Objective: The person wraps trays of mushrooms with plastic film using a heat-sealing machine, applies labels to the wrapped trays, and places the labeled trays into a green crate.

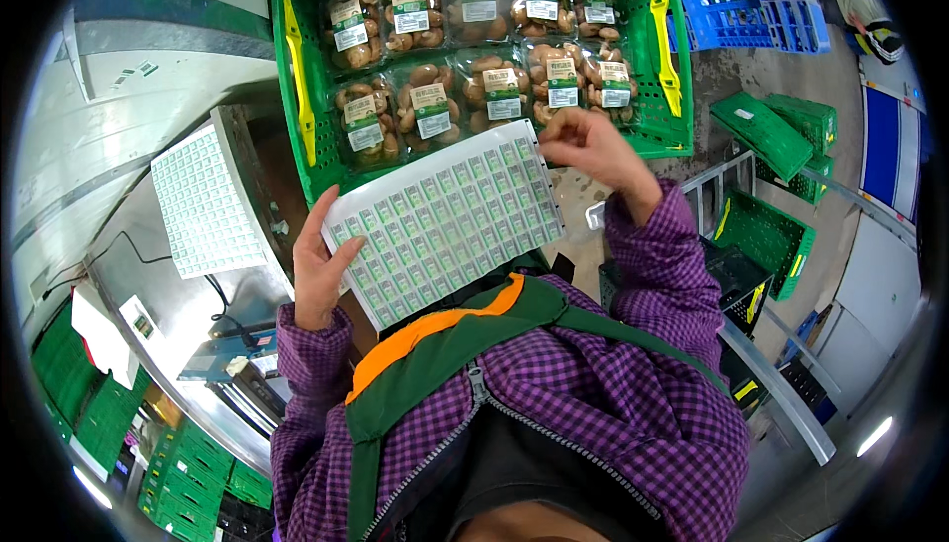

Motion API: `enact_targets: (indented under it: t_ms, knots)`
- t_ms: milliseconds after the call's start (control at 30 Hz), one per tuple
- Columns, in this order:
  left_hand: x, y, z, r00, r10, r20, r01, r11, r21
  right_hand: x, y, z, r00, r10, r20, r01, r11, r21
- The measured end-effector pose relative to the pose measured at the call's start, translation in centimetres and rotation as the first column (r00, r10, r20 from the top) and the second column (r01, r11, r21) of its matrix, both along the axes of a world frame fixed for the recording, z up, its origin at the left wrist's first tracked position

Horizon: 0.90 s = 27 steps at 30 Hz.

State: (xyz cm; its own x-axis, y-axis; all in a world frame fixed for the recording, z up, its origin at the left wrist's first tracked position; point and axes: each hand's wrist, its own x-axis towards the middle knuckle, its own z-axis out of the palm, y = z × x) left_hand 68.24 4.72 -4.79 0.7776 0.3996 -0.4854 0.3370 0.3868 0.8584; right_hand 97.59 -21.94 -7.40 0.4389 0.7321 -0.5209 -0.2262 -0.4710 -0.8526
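Observation:
My left hand (320, 264) grips the left edge of a white sheet of small green and white stickers (445, 223), thumb on top. At the sheet's upper right corner is my right hand (586, 145), its thumb and fingertips drawn together; whether a sticker is between them cannot be made out. Beyond the sheet stands a green plastic crate (680, 127) with yellow handles. Two rows of clear packs of brown mushrooms (424, 101) lie inside, each with a paper label. The sheet overlaps the crate's near edge.
Another sticker sheet (207, 208) lies on a metal worktop at left, near a black cable (215, 294). Blue plastic crates (749, 1) are at upper right. Green crates (764, 238) and a metal rail (786, 394) stand at right. A person (860, 8) is in the far upper right.

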Motion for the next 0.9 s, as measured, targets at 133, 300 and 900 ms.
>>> enact_targets:
  t_ms: [133,300,900]
  knots:
    - [0.6,0.1,0.0,0.998,-0.066,0.0,0.066,0.997,0.026,-2.9,0.3,0.7,0.996,-0.082,-0.027,0.084,0.995,0.059]
    - [-0.9,1.1,-0.5,0.981,-0.154,-0.118,0.166,0.981,0.1,-4.1,-0.4,2.2,0.997,-0.063,-0.039,0.064,0.998,0.025]
    - [-3.7,0.0,0.1,0.962,0.181,0.207,-0.192,0.981,0.035,-6.6,0.6,5.2,0.962,-0.205,-0.183,0.231,0.963,0.138]
